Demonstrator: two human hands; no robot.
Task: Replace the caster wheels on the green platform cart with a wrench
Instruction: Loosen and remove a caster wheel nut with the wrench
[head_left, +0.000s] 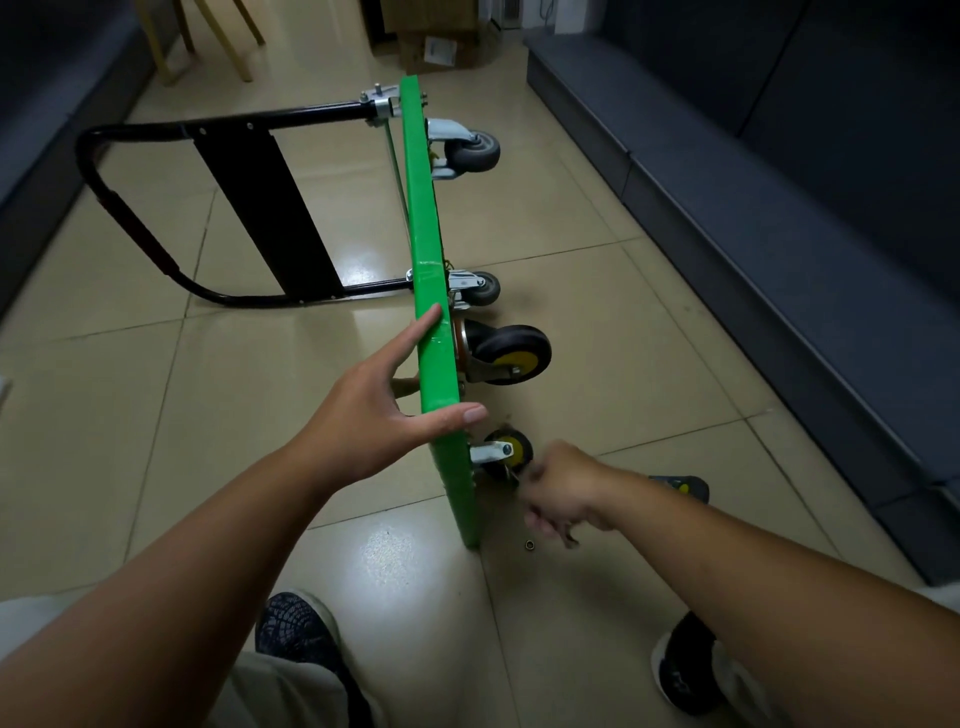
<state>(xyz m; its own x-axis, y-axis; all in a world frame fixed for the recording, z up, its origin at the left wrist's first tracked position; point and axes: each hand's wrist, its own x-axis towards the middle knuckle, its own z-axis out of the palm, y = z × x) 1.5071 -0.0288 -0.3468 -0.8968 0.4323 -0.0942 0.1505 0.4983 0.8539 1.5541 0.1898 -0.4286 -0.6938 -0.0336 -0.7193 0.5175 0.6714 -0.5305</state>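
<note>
The green platform cart (428, 249) stands tipped on its long edge on the tiled floor (597, 322). The deck is seen almost edge-on, so both broad faces are largely hidden. Its black handle (249, 208) sticks out to the left, with the lower side on the floor. Dark blue benches (779, 249) line both sides of the passage and are cut off by the frame. Cardboard boxes (431, 47) and wooden chair legs (228, 36) stand at the far end, also cropped.

Four casters project to the right from the underside: two grey wheels (474, 150) at the far end and two black wheels with yellow hubs (511, 353) nearer. A fifth wheel (685, 486) lies on the floor, mostly hidden behind the right forearm.

The left hand (384, 410) rests on the cart's upper edge, fingers straight and spread wide, thumb laid across the edge. The right hand (558, 493) is blurred just beside the nearest caster. Its fingers are curled, but what they hold, if anything, cannot be told. Two dark shoes (298, 631) show at the bottom. One small nut (530, 544) lies on the floor by the right hand.
</note>
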